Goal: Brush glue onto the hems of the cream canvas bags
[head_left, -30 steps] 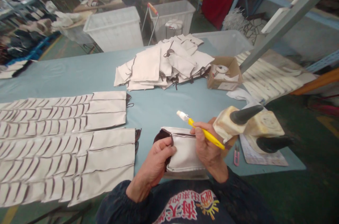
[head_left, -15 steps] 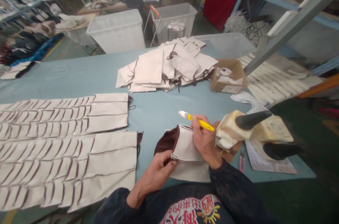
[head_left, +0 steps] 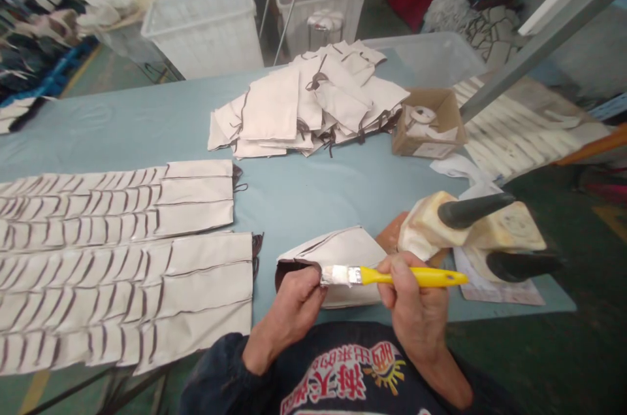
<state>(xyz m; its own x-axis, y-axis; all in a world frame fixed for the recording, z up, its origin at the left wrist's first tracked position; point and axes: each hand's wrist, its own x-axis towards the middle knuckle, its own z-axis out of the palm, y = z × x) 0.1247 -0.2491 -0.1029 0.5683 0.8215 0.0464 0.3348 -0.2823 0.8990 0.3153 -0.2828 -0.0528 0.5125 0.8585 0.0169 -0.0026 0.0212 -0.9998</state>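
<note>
My right hand [head_left: 409, 297] is closed around a yellow-handled paintbrush [head_left: 416, 276], held level and pointing left. White paste coats its bristles, which touch or nearly touch the edge by my left fingers. My left hand [head_left: 296, 300] pinches the near corner of a cream fabric pouch [head_left: 337, 248] with a dark brown lining; its mouth gapes to the left. Just right of the pouch stand two stained, cream-coloured glue containers [head_left: 426, 225] with black spouts, on a piece of brown board.
Overlapping rows of cream pieces with brown edges [head_left: 196, 271] cover the table's left side. A loose heap of cream pouches [head_left: 274, 108] lies at the back, beside a cardboard box [head_left: 426, 147]. White plastic bins [head_left: 206, 29] stand beyond the blue table [head_left: 122, 121].
The brush has come down and turned level, its bristles now at my left fingers. The pouch has turned, its flap no longer folded up. The view has tilted down.
</note>
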